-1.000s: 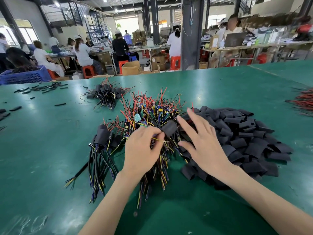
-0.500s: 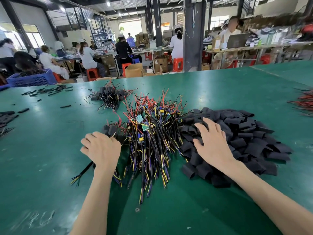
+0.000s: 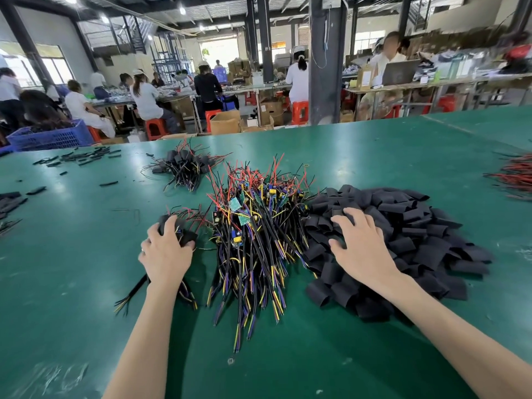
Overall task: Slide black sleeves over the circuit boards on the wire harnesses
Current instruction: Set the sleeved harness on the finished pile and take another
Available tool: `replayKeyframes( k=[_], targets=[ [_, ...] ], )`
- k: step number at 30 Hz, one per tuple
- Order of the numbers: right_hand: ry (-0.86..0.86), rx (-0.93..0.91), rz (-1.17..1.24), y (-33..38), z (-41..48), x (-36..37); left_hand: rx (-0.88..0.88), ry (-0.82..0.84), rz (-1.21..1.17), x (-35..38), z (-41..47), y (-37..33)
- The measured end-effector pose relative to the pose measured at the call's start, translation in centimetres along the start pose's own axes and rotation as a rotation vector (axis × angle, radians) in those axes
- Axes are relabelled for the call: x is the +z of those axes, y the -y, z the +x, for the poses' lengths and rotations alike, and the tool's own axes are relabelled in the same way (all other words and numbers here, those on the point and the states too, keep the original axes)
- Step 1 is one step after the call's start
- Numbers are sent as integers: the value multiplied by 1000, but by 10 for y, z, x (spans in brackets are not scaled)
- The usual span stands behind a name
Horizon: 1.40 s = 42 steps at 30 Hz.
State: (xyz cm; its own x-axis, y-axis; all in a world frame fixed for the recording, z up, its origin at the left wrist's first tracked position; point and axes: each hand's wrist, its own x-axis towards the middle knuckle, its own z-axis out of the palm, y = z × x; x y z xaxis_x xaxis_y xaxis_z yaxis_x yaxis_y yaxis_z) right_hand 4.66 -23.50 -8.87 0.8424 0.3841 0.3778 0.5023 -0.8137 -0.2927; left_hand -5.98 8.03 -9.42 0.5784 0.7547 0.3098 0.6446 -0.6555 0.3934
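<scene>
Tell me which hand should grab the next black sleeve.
Right. The right hand rests on the heap of flat black tube sleeves, fingers spread over it. The left hand grips a black-sleeved wire harness across the pile of unsleeved multicoloured wire harnesses.

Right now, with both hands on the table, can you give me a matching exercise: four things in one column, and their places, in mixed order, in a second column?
Column one:
1. left hand
2. right hand
3. pile of bare harnesses
4. blue crate

Column two:
a. between the two hands
b. beyond the far left edge of the table
c. resting on the heap of black sleeves
d. gripping the sleeved bundle

Pairs: 1-d, 2-c, 3-a, 4-b.
</scene>
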Motion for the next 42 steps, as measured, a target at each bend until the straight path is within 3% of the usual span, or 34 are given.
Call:
replayKeyframes(
  k=[10, 18, 22, 26, 29, 31, 37, 42],
  targets=[
    [22, 19, -31, -3, 1, 2, -29, 34, -96, 2, 32, 16],
    [35, 37, -72, -4, 3, 1, -96, 57, -20, 3, 50, 24],
    [14, 29, -74, -2, 3, 1, -230, -7, -45, -1, 42, 9],
    [-10, 25, -101, -2, 4, 0, -25, -278, -157, -12, 20, -36],
    [0, 71, -178, -9, 6, -3, 187, -242, -370, -14, 0, -85],
    [12, 123, -216, -14, 7, -7, 272, -194, -349, -7, -7, -111],
    [19, 208, -219, -24, 12, -9, 135, -27, -103, 6, 13, -138],
    [-14, 228, -157, -28, 16, -7, 112, -70, -320, -1, 19, -148]
  ],
)
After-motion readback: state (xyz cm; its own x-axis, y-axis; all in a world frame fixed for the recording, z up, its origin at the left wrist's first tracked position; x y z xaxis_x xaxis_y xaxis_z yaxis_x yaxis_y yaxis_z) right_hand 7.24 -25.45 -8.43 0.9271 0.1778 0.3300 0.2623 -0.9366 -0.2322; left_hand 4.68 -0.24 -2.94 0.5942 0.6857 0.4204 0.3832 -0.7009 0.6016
